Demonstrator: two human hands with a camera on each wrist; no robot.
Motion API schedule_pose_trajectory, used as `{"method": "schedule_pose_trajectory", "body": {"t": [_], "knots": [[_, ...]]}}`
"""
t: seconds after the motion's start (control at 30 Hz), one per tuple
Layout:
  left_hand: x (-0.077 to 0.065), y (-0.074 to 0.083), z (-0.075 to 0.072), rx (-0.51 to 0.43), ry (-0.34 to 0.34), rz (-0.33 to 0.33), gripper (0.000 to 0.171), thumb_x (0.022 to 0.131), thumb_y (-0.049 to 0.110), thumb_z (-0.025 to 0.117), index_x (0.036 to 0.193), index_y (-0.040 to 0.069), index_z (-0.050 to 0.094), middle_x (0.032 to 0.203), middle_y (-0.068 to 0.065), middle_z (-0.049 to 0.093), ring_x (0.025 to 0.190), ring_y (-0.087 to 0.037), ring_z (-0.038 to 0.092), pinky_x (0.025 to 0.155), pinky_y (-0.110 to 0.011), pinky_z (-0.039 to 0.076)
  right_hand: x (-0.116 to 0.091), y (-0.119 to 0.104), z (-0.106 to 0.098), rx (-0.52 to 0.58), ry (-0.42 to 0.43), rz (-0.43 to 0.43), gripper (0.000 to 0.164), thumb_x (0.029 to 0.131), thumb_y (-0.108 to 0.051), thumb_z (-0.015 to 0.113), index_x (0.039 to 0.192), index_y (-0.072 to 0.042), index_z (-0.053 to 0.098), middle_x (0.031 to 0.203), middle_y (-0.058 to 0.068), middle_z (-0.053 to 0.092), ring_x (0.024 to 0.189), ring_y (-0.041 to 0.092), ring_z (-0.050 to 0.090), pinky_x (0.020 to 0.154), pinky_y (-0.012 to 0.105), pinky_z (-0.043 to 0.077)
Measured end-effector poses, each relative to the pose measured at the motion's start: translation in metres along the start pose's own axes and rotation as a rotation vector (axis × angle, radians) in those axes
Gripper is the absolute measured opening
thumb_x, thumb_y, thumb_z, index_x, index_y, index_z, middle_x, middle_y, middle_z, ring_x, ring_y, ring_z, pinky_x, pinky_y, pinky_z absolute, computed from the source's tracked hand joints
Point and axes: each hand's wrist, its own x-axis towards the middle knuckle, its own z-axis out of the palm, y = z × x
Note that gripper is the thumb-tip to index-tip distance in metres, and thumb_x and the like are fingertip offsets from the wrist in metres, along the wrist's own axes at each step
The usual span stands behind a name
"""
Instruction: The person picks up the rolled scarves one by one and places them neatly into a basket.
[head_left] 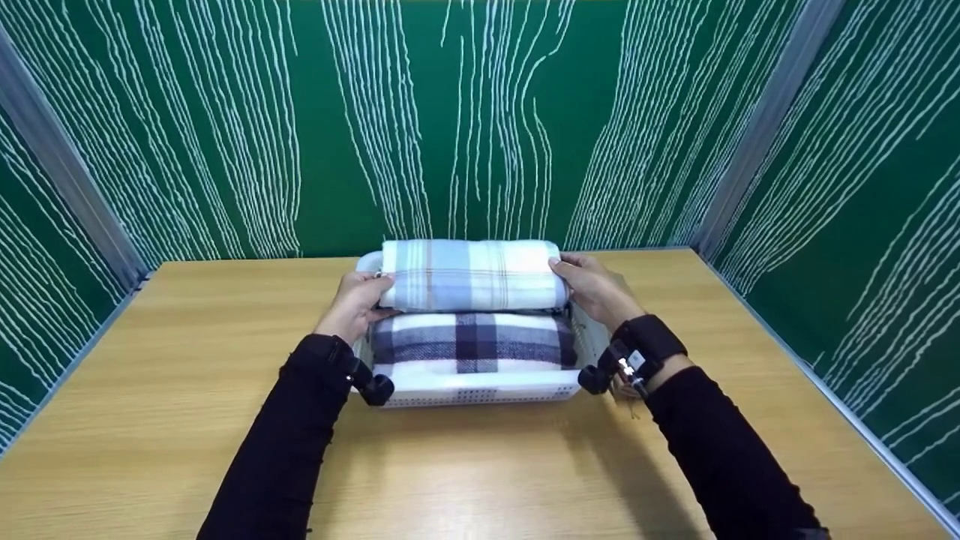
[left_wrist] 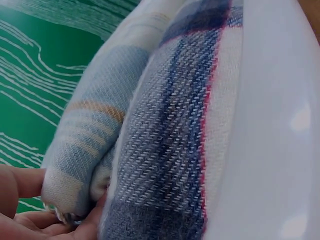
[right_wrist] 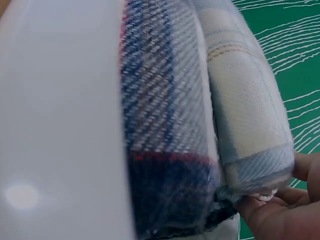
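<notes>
And here's the green back wall point(head_left: 439, 112), white wavy lines streaming down it, grey posts point(head_left: 769, 124) slanting at both corners, lined green panels flanking each side! Below, the wood-grained tabletop point(head_left: 187, 412) catches a soft glare toward the front, a shadow stretching to its right.

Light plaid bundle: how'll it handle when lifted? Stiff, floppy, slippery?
Probably soft and squashy, not stiff: the light plaid bundle is woven cloth with rounded edges. It may loosen if lifted by one layer, since fringe shows at its end in the left wrist view. Slipping seems unlikely, as the weave looks fuzzy, not glossy.
</notes>
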Motion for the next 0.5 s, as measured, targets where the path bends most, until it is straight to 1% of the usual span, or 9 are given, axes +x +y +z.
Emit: {"method": "schedule_pose_trajectory", "body": {"t": [0.13,0.3,0.4,0.5], "knots": [[0.0007,-0.0021,-0.0004,0.003,0.030,-0.011,0.023,0.096,0.002,0.049,0.115,-0.010,0.049,0.102,-0.016,0.050,0.084,-0.021,0.056,0.085,-0.039,0.053,0.0009,-0.0010,0.0015,-0.030,-0.023,0.014,0.052,0.103,-0.017,0.039,0.150,-0.002,0.021,0.150,0.016,0.030,0.132,0.027,0.036,0.105,0.033,0.037],[0.0000,-0.0046,0.0009,-0.009,0.049,-0.019,0.015,0.095,0.002,0.049,0.107,-0.007,0.049,0.097,-0.015,0.051,0.077,-0.019,0.056,0.068,-0.031,0.056,0.0031,0.0009,0.0009,-0.040,-0.052,0.020,0.055,0.104,-0.018,0.037,0.151,-0.001,0.014,0.153,0.018,0.023,0.136,0.028,0.030,0.108,0.034,0.033],[0.0000,-0.0052,0.0027,-0.002,0.057,-0.017,0.015,0.094,0.003,0.049,0.107,-0.006,0.048,0.094,-0.014,0.052,0.072,-0.017,0.056,0.063,-0.028,0.055,0.0042,0.0017,0.0002,-0.048,-0.058,0.022,0.056,0.104,-0.019,0.036,0.151,-0.001,0.011,0.154,0.019,0.020,0.138,0.029,0.027,0.109,0.035,0.030],[0.0008,-0.0052,0.0039,0.019,0.063,-0.012,0.021,0.096,0.005,0.049,0.112,-0.007,0.047,0.094,-0.014,0.052,0.071,-0.016,0.056,0.063,-0.027,0.055,0.0052,0.0023,-0.0002,-0.052,-0.053,0.029,0.057,0.104,-0.020,0.036,0.152,-0.002,0.010,0.155,0.018,0.018,0.139,0.028,0.025,0.110,0.035,0.029]]}}
